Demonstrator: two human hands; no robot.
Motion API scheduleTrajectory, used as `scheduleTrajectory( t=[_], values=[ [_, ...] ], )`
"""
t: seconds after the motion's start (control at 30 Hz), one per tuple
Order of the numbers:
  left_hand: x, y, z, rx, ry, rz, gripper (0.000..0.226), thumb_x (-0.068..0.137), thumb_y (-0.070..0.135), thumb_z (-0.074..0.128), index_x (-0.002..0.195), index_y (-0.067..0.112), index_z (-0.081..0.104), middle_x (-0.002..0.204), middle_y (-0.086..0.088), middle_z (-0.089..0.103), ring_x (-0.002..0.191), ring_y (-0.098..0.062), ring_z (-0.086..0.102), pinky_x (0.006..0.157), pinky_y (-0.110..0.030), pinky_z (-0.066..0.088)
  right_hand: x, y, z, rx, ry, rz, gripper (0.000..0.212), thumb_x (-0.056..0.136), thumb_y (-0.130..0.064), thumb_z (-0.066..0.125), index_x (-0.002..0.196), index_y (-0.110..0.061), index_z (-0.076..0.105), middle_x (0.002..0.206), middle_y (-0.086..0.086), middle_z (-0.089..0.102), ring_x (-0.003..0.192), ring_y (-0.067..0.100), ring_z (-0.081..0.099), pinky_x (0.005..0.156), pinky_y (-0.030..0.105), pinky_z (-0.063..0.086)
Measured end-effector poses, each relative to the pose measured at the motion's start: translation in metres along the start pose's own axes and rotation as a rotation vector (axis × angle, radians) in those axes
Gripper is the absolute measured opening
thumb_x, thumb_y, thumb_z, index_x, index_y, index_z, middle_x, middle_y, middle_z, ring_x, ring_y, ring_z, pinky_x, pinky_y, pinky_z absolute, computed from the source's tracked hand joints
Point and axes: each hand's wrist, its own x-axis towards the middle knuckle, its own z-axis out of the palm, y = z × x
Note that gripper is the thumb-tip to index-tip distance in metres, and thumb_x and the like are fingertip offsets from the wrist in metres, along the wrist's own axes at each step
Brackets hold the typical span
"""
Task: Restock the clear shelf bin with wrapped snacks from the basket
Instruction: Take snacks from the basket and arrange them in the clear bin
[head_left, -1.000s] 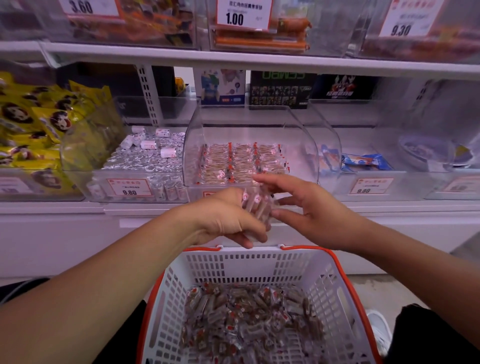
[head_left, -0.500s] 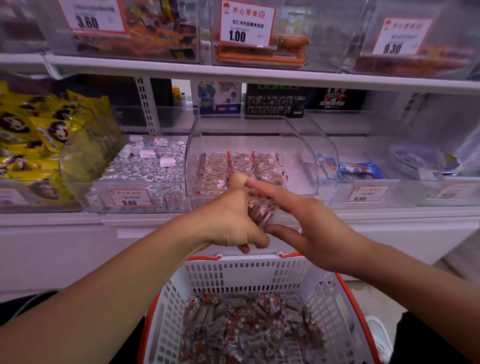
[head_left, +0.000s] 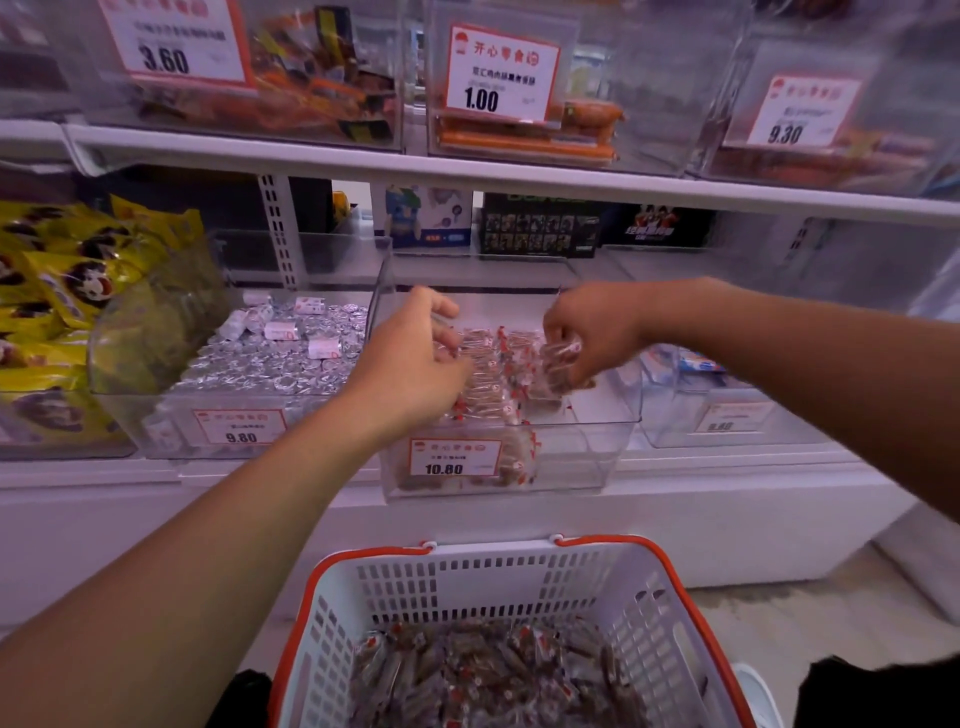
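Clear bin (head_left: 597, 452): right hand (head_left: 589, 332) pinches wrapped snacks (head_left: 558, 364); lower them beside left hand (head_left: 415, 358), its curled fingers touching the rows.

Both forearms are bare, with no sleeves, watch or rings showing on the left hand (head_left: 410, 358) or right hand (head_left: 592, 332). Dark clothing shows near the bottom edge.

I see the clear bin (head_left: 597, 441) on the shelf, partly filled with rows of red-and-clear wrapped snacks (head_left: 493, 384); more snacks heap in the white basket (head_left: 519, 577) below.
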Motion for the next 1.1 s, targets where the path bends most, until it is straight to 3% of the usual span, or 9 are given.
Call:
scheduleTrajectory(
  t=[0.13, 0.37, 0.53, 0.6, 0.8, 0.93, 1.0, 1.03, 1.1],
  values=[
    [0.002, -0.015, 0.007, 0.301, -0.058, 0.158, 0.028, 0.09, 0.004, 0.06, 0.112, 0.02, 0.054, 0.096, 0.007, 0.056, 0.09, -0.015, 0.056, 0.079, -0.03, 0.049, 0.03, -0.006, 0.029, -0.034, -0.136, 0.014, 0.046, 0.071, -0.053, 0.08, 0.101, -0.02, 0.069, 0.098, -0.005, 0.066, 0.089, 0.018, 0.06, 0.076, 0.029, 0.047],
    [0.006, -0.023, 0.015, 0.476, -0.185, 0.15, 0.024, 0.094, 0.012, 0.054, 0.116, 0.02, 0.056, 0.111, -0.004, 0.061, 0.1, -0.024, 0.058, 0.088, -0.042, 0.051, 0.041, -0.017, 0.054, 0.035, -0.01, 0.025, 0.041, 0.07, -0.032, 0.086, 0.108, -0.023, 0.071, 0.103, -0.001, 0.068, 0.093, 0.021, 0.062, 0.078, 0.033, 0.054],
    [0.008, -0.027, 0.021, 0.496, -0.219, 0.122, 0.025, 0.094, 0.013, 0.051, 0.116, 0.02, 0.058, 0.112, -0.005, 0.063, 0.099, -0.026, 0.06, 0.088, -0.044, 0.052, 0.039, -0.014, 0.058, 0.03, 0.073, 0.019, 0.031, 0.068, -0.027, 0.085, 0.078, -0.03, 0.055, 0.082, -0.005, 0.055, 0.079, 0.02, 0.055, 0.053, 0.023, 0.034],
    [0.008, -0.027, 0.022, 0.483, -0.216, 0.107, 0.025, 0.092, 0.012, 0.051, 0.115, 0.021, 0.058, 0.108, -0.003, 0.064, 0.095, -0.024, 0.061, 0.086, -0.043, 0.053, 0.038, -0.016, 0.058, 0.014, 0.082, 0.0, 0.041, 0.07, -0.025, 0.083, 0.067, -0.032, 0.043, 0.073, -0.01, 0.044, 0.073, 0.018, 0.049, 0.049, 0.02, 0.025],
    [0.005, -0.021, 0.023, 0.487, -0.18, 0.122, 0.02, 0.094, 0.013, 0.053, 0.111, 0.021, 0.061, 0.1, -0.001, 0.066, 0.09, -0.022, 0.063, 0.082, -0.043, 0.055, 0.026, -0.026, 0.044, 0.142, 0.133, 0.07, 0.036, 0.068, -0.023, 0.088, 0.085, -0.027, 0.056, 0.085, -0.004, 0.057, 0.081, 0.02, 0.056, 0.065, 0.027, 0.041],
    [-0.007, -0.002, 0.008, 0.535, 0.048, 0.374, 0.013, 0.092, 0.029, 0.059, 0.083, 0.024, 0.067, 0.074, 0.006, 0.065, 0.07, -0.017, 0.062, 0.071, -0.038, 0.055, -0.011, -0.038, 0.023, 0.349, 0.381, 0.079, 0.02, 0.072, -0.016, 0.086, 0.083, -0.02, 0.069, 0.083, -0.005, 0.067, 0.079, 0.013, 0.063, 0.076, 0.029, 0.054],
    [-0.02, 0.005, -0.001, 0.587, 0.004, 0.575, 0.03, 0.086, 0.039, 0.057, 0.06, 0.024, 0.058, 0.052, 0.013, 0.052, 0.051, -0.006, 0.051, 0.063, -0.03, 0.052, -0.047, -0.041, 0.022, 0.557, 0.484, 0.023, 0.014, 0.068, -0.015, 0.087, 0.073, -0.02, 0.075, 0.066, -0.009, 0.069, 0.061, 0.0, 0.061, 0.064, 0.019, 0.052],
    [-0.026, 0.005, 0.0, 0.59, -0.092, 0.627, 0.036, 0.082, 0.04, 0.056, 0.052, 0.022, 0.051, 0.044, 0.01, 0.046, 0.043, -0.005, 0.045, 0.058, -0.025, 0.048, -0.065, -0.041, 0.026, 0.686, 0.415, -0.029, 0.013, 0.067, -0.013, 0.088, 0.068, -0.02, 0.076, 0.058, -0.009, 0.068, 0.051, -0.002, 0.058, 0.053, 0.012, 0.046],
    [-0.041, -0.006, 0.015, 0.656, -0.348, 0.572, 0.037, 0.076, 0.041, 0.053, 0.05, 0.015, 0.047, 0.042, 0.002, 0.044, 0.04, -0.01, 0.042, 0.046, -0.026, 0.041, -0.085, -0.046, 0.046, 0.904, 0.075, -0.11, 0.012, 0.071, -0.007, 0.085, 0.069, -0.017, 0.077, 0.054, -0.004, 0.068, 0.043, 0.001, 0.058, 0.043, 0.011, 0.043]
  ],
)
